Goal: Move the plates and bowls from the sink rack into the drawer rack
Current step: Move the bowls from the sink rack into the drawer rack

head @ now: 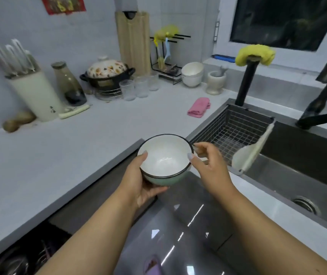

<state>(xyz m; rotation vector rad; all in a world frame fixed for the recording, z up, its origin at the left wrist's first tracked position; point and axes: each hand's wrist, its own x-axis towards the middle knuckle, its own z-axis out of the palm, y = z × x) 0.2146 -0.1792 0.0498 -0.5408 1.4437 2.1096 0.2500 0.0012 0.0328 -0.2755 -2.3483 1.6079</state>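
Observation:
A bowl (165,155), white inside, green outside with a dark rim, is held in the air in front of the counter edge. My left hand (141,181) cups it from below, thumb on the left rim. My right hand (206,163) pinches the right rim with thumb and fingers. The wire sink rack (232,126) sits in the left end of the sink, with a white rice paddle (252,149) leaning on its right edge. The open drawer rack (20,259) shows at the bottom left, dark, with blurred dishes inside.
On the white counter (69,155) lie a pink cloth (199,107), several glasses (137,87), a lidded pot (108,74), a knife block (35,94), stacked white bowls (192,74) and a mortar (216,82). Two black faucets (246,84) stand behind the sink (297,175).

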